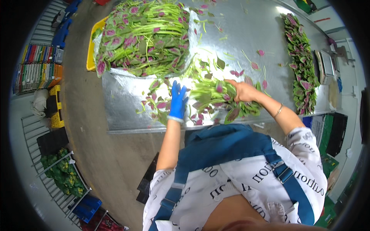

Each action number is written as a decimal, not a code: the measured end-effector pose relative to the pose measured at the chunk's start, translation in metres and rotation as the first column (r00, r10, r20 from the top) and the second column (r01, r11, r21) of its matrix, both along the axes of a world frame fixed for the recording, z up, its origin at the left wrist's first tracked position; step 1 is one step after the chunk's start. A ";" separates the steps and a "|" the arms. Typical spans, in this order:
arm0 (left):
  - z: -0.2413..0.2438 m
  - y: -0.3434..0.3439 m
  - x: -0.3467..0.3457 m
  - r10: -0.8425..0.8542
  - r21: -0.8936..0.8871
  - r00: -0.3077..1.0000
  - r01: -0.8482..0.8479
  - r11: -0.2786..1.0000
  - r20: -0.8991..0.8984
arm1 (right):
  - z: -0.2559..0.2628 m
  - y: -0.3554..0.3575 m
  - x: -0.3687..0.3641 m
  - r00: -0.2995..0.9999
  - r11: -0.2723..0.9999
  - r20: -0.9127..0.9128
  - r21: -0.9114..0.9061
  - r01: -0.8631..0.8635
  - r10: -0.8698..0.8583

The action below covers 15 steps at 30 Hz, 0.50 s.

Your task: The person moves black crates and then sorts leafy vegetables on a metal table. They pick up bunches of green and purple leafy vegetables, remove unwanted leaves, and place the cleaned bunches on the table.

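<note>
My left hand (pixel 178 101), in a blue glove, rests near the steel table's front edge with its fingers somewhat apart and nothing in it. Loose amaranth leaves (pixel 157 105) lie around it. My bare right hand (pixel 245 91) grips a bunch of red-and-green leaf amaranth (pixel 214 92) from above, its pale stems pointing left toward the glove. Leaf tips stick out under my right wrist. Behind the left hand, a yellow crate (pixel 92 47) lined with clear plastic holds a tall heap of amaranth (pixel 144 40).
Stray leaves and stems are scattered over the steel table (pixel 242 26). A long row of amaranth bunches (pixel 302 66) lies at the right, beside a scale (pixel 325 65). Stacked coloured crates (pixel 39 69) and a wire rack with green net bags (pixel 62 173) stand at the left.
</note>
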<state>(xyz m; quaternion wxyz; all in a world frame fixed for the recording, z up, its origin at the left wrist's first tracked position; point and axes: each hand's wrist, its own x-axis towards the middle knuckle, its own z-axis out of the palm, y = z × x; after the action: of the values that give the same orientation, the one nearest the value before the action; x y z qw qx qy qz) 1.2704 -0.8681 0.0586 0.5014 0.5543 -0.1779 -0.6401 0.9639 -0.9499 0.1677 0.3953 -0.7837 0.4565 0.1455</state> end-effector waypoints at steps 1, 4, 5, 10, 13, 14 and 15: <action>-0.005 0.008 -0.001 -0.024 0.003 0.992 0.025 1.000 -0.127 | -0.018 0.002 -0.002 0.979 0.985 -0.186 -0.135 -0.104 0.078; -0.031 -0.004 -0.001 -0.148 0.050 0.981 0.155 0.987 -0.124 | -0.055 -0.019 -0.018 0.909 0.904 -0.387 -0.318 -0.287 0.152; -0.021 -0.012 0.000 -0.131 0.011 0.987 0.133 0.991 -0.091 | -0.031 -0.020 -0.008 0.954 0.923 -0.274 -0.321 -0.211 0.123; -0.018 -0.017 -0.007 -0.186 -0.017 0.953 0.187 0.982 -0.239 | -0.010 -0.014 -0.004 0.933 0.861 -0.310 -0.406 -0.305 0.184; -0.014 -0.022 -0.013 -0.184 -0.078 0.921 0.168 0.983 -0.344 | 0.061 -0.013 0.024 0.944 0.901 -0.243 -0.318 -0.296 0.224; 0.008 -0.026 -0.010 -0.201 -0.088 0.894 0.181 0.979 -0.401 | 0.067 -0.010 0.028 0.943 0.898 -0.234 -0.318 -0.303 0.236; -0.002 -0.023 -0.018 -0.208 -0.138 0.871 0.163 0.977 -0.444 | 0.057 -0.011 0.020 0.919 0.853 -0.257 -0.360 -0.378 0.299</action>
<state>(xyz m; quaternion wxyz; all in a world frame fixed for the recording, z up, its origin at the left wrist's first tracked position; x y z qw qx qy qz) 1.2526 -0.8914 0.0570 0.4914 0.3439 -0.1383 -0.7881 0.9841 -0.9606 0.2251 0.1477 -0.8987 0.3664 0.1905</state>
